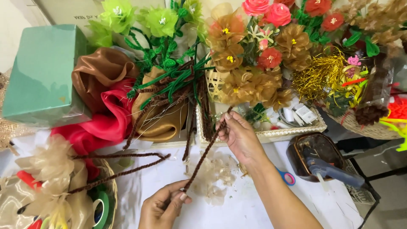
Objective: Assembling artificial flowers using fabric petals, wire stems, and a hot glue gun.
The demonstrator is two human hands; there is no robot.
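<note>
Brown twisted stem [202,157], lower centre: left hand [163,208] pinches bottom, right hand [239,135] pinches top. Bare; no flower attached yet.

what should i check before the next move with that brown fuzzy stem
1. Left hand pinches the lower end of the brown stem: ok.
2. Right hand pinches its upper end: ok.
3. Stem held taut between the hands: ok, it runs straight.
4. Stem free of the other brown stems on the table: ok, they lie apart to the left.
5. Glue gun away from both hands: ok, resting in the brown tray.
6. Glue gun hot or cold: cannot tell.
</note>
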